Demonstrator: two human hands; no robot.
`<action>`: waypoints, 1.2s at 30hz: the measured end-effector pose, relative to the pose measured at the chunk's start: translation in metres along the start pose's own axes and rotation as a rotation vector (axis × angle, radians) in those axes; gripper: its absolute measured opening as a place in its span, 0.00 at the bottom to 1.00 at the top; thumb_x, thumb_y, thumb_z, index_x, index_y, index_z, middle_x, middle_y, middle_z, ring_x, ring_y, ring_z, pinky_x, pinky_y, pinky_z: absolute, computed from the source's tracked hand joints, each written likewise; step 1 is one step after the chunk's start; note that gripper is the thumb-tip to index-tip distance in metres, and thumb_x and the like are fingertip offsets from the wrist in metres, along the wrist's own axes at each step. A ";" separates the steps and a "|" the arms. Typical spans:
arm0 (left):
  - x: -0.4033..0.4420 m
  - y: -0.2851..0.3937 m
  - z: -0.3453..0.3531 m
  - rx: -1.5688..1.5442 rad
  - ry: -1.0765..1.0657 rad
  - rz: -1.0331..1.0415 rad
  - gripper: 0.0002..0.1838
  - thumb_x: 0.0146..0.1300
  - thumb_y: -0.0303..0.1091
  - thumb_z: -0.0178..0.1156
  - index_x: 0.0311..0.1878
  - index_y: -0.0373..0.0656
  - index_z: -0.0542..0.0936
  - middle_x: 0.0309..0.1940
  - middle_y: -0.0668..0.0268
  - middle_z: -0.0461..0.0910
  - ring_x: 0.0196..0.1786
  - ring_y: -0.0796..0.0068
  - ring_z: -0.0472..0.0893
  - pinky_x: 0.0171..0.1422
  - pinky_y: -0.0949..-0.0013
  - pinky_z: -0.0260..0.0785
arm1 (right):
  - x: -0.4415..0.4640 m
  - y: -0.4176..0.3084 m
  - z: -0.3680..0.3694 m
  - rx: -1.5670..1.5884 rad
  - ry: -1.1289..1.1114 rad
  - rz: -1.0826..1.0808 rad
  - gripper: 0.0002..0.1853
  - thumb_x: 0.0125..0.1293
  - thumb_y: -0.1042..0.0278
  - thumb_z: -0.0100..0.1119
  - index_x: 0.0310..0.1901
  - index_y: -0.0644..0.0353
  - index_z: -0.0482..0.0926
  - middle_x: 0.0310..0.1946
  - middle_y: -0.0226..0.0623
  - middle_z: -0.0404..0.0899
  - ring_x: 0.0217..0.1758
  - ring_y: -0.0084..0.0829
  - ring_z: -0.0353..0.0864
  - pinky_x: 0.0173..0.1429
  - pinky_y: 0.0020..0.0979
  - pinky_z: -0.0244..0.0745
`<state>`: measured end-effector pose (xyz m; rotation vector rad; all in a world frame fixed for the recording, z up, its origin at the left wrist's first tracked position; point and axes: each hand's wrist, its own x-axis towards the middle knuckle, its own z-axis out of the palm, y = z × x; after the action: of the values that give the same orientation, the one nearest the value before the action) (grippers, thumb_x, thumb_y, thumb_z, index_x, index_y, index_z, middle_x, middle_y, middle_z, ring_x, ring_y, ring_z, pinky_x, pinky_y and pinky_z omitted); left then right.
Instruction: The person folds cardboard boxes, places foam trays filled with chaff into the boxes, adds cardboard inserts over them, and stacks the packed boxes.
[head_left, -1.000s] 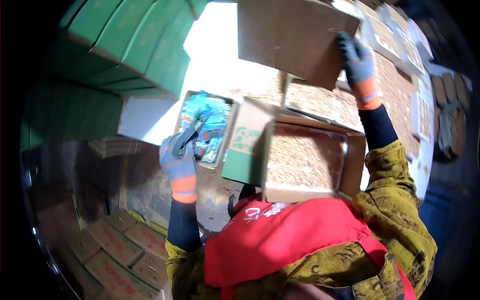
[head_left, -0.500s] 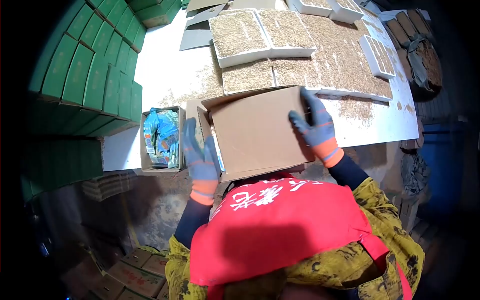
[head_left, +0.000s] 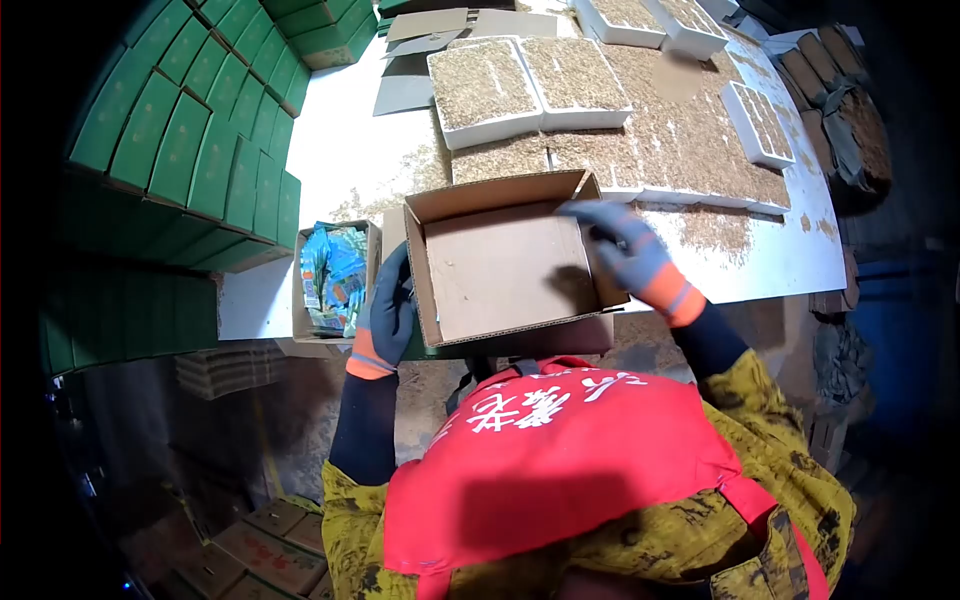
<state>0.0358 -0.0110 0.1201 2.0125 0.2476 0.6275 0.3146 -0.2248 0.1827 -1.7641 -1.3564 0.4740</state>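
Observation:
A brown cardboard box (head_left: pixel 505 265) with its top open faces me at the front edge of the table. Within its walls a flat brown cardboard surface shows, with a hand's shadow on it. My left hand (head_left: pixel 392 305), in a grey and orange glove, grips the box's left wall from outside, some fingers hidden. At the upper right corner is my right hand (head_left: pixel 625 250), gloved alike, its fingers apart and reaching over the rim, slightly blurred. Left of the box stands a small carton (head_left: pixel 372 240) of blue and green packets (head_left: pixel 335 275).
White trays (head_left: pixel 490 130) filled with tan shreds or short pieces stand on the white table (head_left: pixel 330 130), amid loose tan material. Green boxes (head_left: pixel 180 150) are stacked at the left. Grey cardboard sheets (head_left: pixel 405 85) lie at the back. Printed cartons (head_left: pixel 270 555) sit on the floor, lower left.
The brown panel that covered the box top is down inside the walls, so the interior shows. My right hand moved left over the rim; my left hand shifted lower on the left wall.

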 end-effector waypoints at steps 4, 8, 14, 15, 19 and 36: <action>-0.036 -0.119 0.033 -0.341 -0.008 -0.524 0.30 0.66 0.29 0.55 0.70 0.36 0.59 0.65 0.56 0.66 0.65 0.67 0.68 0.68 0.67 0.60 | -0.020 0.073 -0.010 0.561 0.150 0.461 0.34 0.61 0.64 0.60 0.67 0.65 0.61 0.60 0.48 0.70 0.64 0.37 0.69 0.67 0.34 0.64; -0.005 -0.075 0.071 -0.106 0.104 -0.800 0.37 0.61 0.43 0.64 0.66 0.31 0.62 0.61 0.54 0.71 0.62 0.66 0.71 0.66 0.65 0.63 | -0.022 0.109 0.075 0.055 -0.005 0.596 0.61 0.42 0.35 0.71 0.70 0.67 0.53 0.64 0.56 0.62 0.69 0.48 0.61 0.72 0.38 0.57; 0.015 -0.018 0.067 -0.252 0.141 -0.872 0.54 0.48 0.43 0.75 0.69 0.28 0.52 0.59 0.49 0.71 0.62 0.63 0.70 0.66 0.64 0.65 | -0.027 0.105 0.058 0.268 0.000 0.407 0.50 0.54 0.44 0.69 0.68 0.68 0.56 0.58 0.56 0.71 0.62 0.44 0.71 0.66 0.38 0.63; 0.010 -0.030 0.068 -0.237 0.180 -0.816 0.55 0.47 0.44 0.76 0.70 0.29 0.52 0.59 0.49 0.70 0.63 0.63 0.69 0.67 0.63 0.64 | -0.028 0.122 0.055 0.163 -0.078 0.379 0.46 0.56 0.48 0.68 0.68 0.67 0.56 0.59 0.50 0.71 0.63 0.38 0.70 0.66 0.36 0.64; 0.032 0.022 0.033 -0.023 0.152 -0.855 0.46 0.56 0.52 0.67 0.69 0.34 0.58 0.63 0.50 0.67 0.66 0.59 0.67 0.68 0.61 0.61 | -0.004 0.073 0.017 0.894 -0.084 0.340 0.36 0.66 0.57 0.54 0.71 0.62 0.54 0.65 0.39 0.64 0.67 0.31 0.64 0.68 0.32 0.60; 0.120 0.139 -0.668 0.178 1.157 0.406 0.34 0.71 0.53 0.45 0.71 0.39 0.59 0.66 0.61 0.66 0.67 0.64 0.66 0.70 0.69 0.56 | 0.396 -0.288 0.004 0.890 0.620 -0.546 0.26 0.70 0.50 0.48 0.64 0.56 0.67 0.63 0.41 0.69 0.63 0.38 0.68 0.70 0.39 0.61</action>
<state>-0.2259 0.4739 0.5401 1.6402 0.5833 2.0511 0.2739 0.1594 0.4839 -0.6725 -0.8940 0.1450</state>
